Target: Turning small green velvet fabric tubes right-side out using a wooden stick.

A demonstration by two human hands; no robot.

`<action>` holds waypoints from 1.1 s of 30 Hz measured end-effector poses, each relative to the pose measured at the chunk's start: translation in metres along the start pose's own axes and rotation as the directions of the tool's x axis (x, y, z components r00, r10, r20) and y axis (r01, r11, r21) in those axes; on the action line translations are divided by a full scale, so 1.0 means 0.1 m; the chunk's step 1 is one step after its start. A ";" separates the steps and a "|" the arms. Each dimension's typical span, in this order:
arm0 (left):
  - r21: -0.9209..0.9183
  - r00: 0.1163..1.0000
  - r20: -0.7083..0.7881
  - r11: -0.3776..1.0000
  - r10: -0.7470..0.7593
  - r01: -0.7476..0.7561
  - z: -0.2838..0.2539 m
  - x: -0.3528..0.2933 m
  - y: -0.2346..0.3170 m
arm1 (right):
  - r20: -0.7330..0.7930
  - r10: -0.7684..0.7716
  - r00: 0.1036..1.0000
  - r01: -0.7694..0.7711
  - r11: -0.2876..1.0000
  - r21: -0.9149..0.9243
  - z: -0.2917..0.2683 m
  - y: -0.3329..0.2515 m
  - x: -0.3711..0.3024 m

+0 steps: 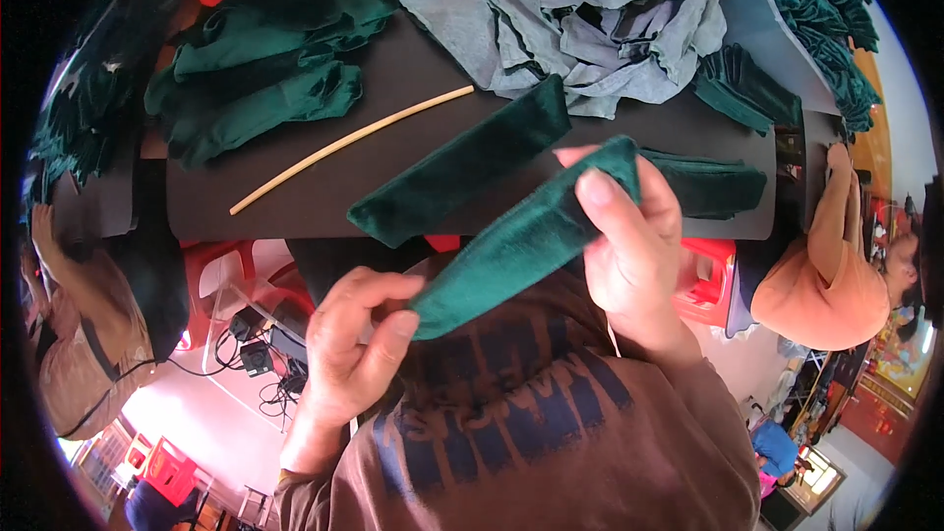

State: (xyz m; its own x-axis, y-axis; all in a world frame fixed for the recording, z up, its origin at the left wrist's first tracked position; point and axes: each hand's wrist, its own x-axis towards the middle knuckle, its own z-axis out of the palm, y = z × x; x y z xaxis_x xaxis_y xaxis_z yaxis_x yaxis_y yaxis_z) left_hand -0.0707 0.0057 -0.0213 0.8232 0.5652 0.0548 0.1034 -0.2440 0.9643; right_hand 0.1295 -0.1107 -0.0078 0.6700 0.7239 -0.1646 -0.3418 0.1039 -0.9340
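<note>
Between my hands, above the near edge of the table, a long dark green velvet strip [511,254] is stretched on a slant. My left hand [359,334] pinches its lower left end between thumb and fingers. At the upper right end, my right hand [634,231] grips it with the thumb on top and the fingers behind. A second green velvet strip [462,162] lies flat on the table just beyond. To its left rests a thin pale wooden stick [349,143], slightly bent in this view.
A loose pile of green velvet pieces [265,69] lies far left on the dark table [295,216]. Grey-green fabric [590,20] is heaped at the back. Stacked green strips [713,187] and a folded bundle [747,88] sit at right. Other people work on both sides.
</note>
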 end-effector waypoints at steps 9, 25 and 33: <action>0.134 0.961 -0.270 0.986 -0.064 0.104 0.01 0.28 -0.02 | -0.029 -0.488 0.872 0.420 0.779 -0.466 0.00 0.40 0.43; 0.436 0.966 -0.243 0.879 -0.090 0.192 -0.04 0.49 -0.03 | 0.201 -0.711 0.674 0.487 0.223 -0.844 -0.03 0.49 0.61; 0.537 0.967 -0.255 0.832 0.006 0.136 -0.03 0.51 -0.04 | 0.510 -0.427 0.747 0.551 -0.032 -0.834 0.12 0.38 0.46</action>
State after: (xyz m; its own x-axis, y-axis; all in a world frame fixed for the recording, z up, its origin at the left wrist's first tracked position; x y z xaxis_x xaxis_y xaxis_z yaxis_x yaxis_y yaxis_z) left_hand -0.0311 0.0381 -0.0215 0.6545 0.7457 0.1246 0.4982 -0.5493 0.6708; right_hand 0.1390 -0.0653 -0.0468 0.3105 0.8439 0.4374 0.9296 -0.1735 -0.3251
